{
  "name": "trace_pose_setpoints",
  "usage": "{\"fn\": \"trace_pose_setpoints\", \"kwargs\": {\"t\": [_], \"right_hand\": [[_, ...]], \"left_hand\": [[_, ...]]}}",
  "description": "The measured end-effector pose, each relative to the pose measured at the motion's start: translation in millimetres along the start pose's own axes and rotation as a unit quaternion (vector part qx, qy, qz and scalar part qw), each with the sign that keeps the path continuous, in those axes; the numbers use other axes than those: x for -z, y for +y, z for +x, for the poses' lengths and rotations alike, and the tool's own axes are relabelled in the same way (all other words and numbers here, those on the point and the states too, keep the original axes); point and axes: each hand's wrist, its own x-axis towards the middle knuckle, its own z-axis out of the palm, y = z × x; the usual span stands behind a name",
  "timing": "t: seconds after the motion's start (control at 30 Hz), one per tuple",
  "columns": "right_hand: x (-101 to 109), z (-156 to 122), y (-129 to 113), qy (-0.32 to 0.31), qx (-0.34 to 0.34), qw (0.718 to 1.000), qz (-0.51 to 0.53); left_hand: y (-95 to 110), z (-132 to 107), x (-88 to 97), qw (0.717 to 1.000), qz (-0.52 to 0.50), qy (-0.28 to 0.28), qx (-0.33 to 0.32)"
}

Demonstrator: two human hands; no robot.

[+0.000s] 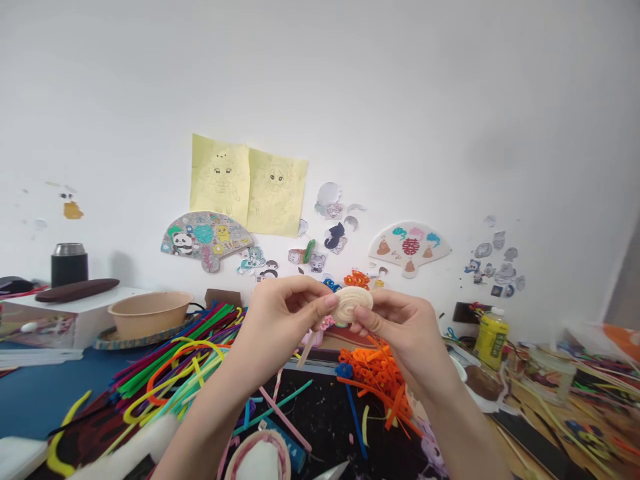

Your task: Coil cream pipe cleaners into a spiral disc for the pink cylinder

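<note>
Cream spiral disc (350, 303), round and ridged, is pinched between fingers and thumbs of your left hand (287, 310) and right hand (403, 323). Fuzzy orange pipe-cleaner pieces (367, 373) lie heaped below.

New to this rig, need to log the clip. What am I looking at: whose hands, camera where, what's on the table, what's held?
There is no robot here: these are a person's bare left hand and right hand. The single picture comes from a camera worn on that person's head, looking forward and down.

Both hands hold a pale coiled disc, one at each side, above the cluttered tabletop. On it lie a bundle of coloured strips, a heap of orange pieces, a tan bowl and a yellow bottle. Drawings hang on the wall behind.
</note>
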Motion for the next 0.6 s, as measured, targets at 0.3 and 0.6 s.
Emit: {"fn": "trace_pose_setpoints", "kwargs": {"t": [0.3, 0.6], "right_hand": [[3.7, 1.3, -1.5, -0.043, -0.037, 0.998, 0.005], [10.0, 1.3, -6.8, -0.024, -0.038, 0.999, 0.012]], "left_hand": [[-3.1, -0.9, 1.7, 0.999, 0.025, 0.005, -0.032], [1.3, -2.9, 2.3, 0.986, 0.130, 0.001, -0.102]]}}
